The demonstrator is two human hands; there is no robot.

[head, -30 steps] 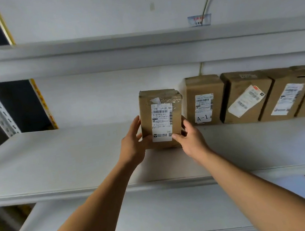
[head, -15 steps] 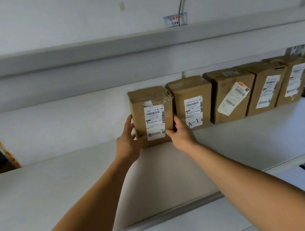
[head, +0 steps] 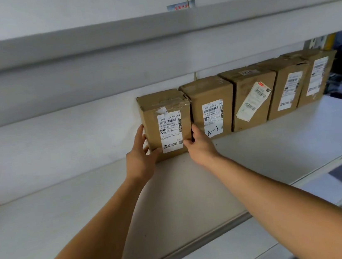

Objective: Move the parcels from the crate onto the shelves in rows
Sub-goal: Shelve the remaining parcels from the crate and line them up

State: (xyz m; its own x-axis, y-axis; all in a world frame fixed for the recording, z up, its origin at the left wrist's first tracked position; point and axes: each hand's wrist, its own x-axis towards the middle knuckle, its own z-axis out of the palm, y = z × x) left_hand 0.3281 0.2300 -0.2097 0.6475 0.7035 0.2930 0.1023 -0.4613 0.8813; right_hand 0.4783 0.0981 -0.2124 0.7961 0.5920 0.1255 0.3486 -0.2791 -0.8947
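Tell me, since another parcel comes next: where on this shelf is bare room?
Bare shelf runs left of the held parcel, along the back wall, and in front of the row. To its right it is crowded: the A-1 parcel sits close, with three more beyond.

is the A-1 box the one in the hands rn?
No, both the left hand and right hand hold the leftmost parcel; the A-1 parcel stands beside it on the shelf.
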